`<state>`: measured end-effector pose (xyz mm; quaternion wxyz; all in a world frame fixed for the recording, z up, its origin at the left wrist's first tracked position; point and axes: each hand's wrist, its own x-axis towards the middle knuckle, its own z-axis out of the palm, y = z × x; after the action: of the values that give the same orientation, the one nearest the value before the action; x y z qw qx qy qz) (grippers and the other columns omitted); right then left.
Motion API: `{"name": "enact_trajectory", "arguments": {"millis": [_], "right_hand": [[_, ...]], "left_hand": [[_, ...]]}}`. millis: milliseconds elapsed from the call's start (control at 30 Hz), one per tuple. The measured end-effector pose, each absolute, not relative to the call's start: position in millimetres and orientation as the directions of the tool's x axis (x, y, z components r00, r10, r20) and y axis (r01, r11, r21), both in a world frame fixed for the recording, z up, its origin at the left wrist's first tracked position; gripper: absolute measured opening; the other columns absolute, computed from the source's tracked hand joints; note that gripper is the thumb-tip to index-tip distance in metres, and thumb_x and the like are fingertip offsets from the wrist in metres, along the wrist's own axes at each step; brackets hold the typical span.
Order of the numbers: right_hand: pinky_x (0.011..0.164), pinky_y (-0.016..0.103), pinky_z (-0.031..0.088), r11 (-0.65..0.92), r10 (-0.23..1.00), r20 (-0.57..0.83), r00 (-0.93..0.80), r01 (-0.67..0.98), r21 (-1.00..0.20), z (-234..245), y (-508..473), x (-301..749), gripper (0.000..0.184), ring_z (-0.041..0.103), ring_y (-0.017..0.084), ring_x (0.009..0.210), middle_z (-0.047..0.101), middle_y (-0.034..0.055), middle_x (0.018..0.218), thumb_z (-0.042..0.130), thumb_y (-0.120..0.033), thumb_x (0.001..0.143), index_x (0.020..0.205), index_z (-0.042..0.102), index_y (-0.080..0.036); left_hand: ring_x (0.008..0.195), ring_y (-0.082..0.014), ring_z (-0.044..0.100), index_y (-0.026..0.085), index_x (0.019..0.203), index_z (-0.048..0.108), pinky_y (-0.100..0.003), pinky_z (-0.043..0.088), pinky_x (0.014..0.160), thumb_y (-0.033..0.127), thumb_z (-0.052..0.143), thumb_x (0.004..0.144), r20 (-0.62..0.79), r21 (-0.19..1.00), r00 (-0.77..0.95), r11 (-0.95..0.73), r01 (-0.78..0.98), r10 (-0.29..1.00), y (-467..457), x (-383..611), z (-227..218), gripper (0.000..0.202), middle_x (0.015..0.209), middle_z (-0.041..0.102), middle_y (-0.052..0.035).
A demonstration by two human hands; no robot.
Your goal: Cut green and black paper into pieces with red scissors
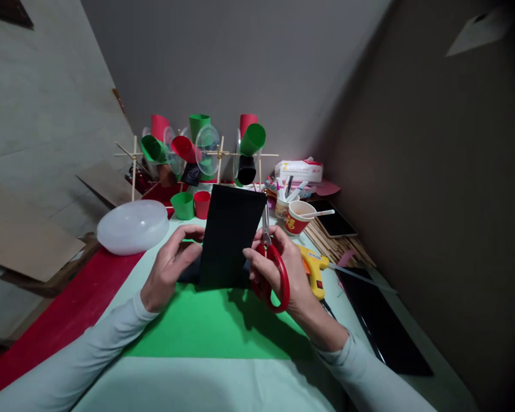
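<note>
A black rectangular sheet of paper point(234, 237) is upright between my hands above a green sheet point(210, 332). My left hand point(169, 266) is at its left edge, fingers curved and fingertips against that edge, partly hidden behind it. My right hand point(287, 263) pinches the lower right edge with the thumb in front. The same hand also holds red-handled scissors point(281, 280), blades pointing up beside the paper's right edge. Another dark piece point(189, 273) lies behind the sheet's lower part, mostly hidden.
Behind stands a stick frame point(220, 154) carrying red, green and black paper cups and clear discs. A white balloon point(133, 227) lies left. To the right are a paper cup point(298, 217), a yellow glue gun point(315, 269), wooden sticks point(326, 240) and a glossy black panel point(386, 320).
</note>
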<state>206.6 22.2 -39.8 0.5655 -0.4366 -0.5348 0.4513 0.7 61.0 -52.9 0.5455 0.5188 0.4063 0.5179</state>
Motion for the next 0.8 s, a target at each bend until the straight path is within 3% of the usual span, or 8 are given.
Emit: {"name": "enact_trajectory", "arguments": {"millis": [67,133,333,467,567,800], "right_hand": [[0.040,0.019,0.047,0.143,0.989,0.144,-0.009,-0.113,-0.983,-38,23,207,0.034,0.056,0.007,0.043,0.056,-0.0071,0.076,0.073,-0.038,0.080,0.093,0.046,-0.024],[0.039,0.019,0.045,0.096,0.994,0.103,-0.033,-0.160,-0.982,-37,22,205,0.037,0.054,0.008,0.041,0.056,-0.0088,0.069,0.076,-0.037,0.076,0.092,0.046,-0.024],[0.042,0.017,0.042,0.023,0.997,0.039,-0.072,-0.216,-0.976,-37,22,201,0.030,0.052,0.008,0.044,0.056,-0.0099,0.062,0.072,-0.038,0.081,0.094,0.049,-0.024],[0.044,0.016,0.039,-0.005,0.993,0.021,-0.118,-0.215,-0.977,-40,26,205,0.032,0.051,0.007,0.046,0.060,-0.0075,0.065,0.072,-0.044,0.084,0.098,0.053,-0.022],[0.040,0.017,0.034,-0.035,0.972,0.015,-0.234,-0.208,-0.977,-46,25,204,0.034,0.045,0.007,0.042,0.058,-0.0055,0.062,0.070,-0.051,0.085,0.093,0.059,-0.019],[0.039,0.017,0.031,-0.269,0.823,-0.053,-0.566,-0.305,-0.914,-55,0,186,0.039,0.041,0.008,0.043,0.050,-0.0070,0.055,0.069,-0.054,0.085,0.099,0.058,-0.019]], "left_hand": [[0.086,-0.0242,0.068,0.021,0.097,0.078,-0.024,0.054,0.075,0.029,0.085,0.069,0.185,0.980,0.223,-0.198,0.036,0.957,55,4,-48,0.030,0.092,0.077,-0.0044],[0.083,-0.0277,0.071,0.020,0.092,0.081,-0.028,0.057,0.073,0.029,0.086,0.067,0.123,0.975,0.318,-0.175,0.140,0.940,49,9,-46,0.027,0.085,0.079,-0.0049],[0.092,-0.0302,0.075,0.020,0.102,0.081,-0.032,0.060,0.080,0.032,0.080,0.075,-0.032,0.996,0.383,-0.001,0.085,0.923,44,11,-47,0.029,0.097,0.081,-0.0050],[0.078,-0.0271,0.077,0.017,0.101,0.078,-0.034,0.065,0.071,0.026,0.082,0.072,-0.118,0.954,0.193,0.166,-0.250,0.974,59,4,-41,0.030,0.093,0.082,-0.0079],[0.062,-0.0220,0.075,0.013,0.090,0.077,-0.032,0.065,0.064,0.014,0.080,0.071,-0.204,0.848,-0.007,0.173,-0.502,0.979,74,-1,-34,0.019,0.076,0.080,-0.0056],[0.063,-0.0185,0.077,0.012,0.090,0.076,-0.027,0.065,0.071,0.012,0.070,0.081,-0.246,0.768,-0.154,0.095,-0.633,0.957,84,-9,-24,0.011,0.075,0.081,-0.0041]]}}
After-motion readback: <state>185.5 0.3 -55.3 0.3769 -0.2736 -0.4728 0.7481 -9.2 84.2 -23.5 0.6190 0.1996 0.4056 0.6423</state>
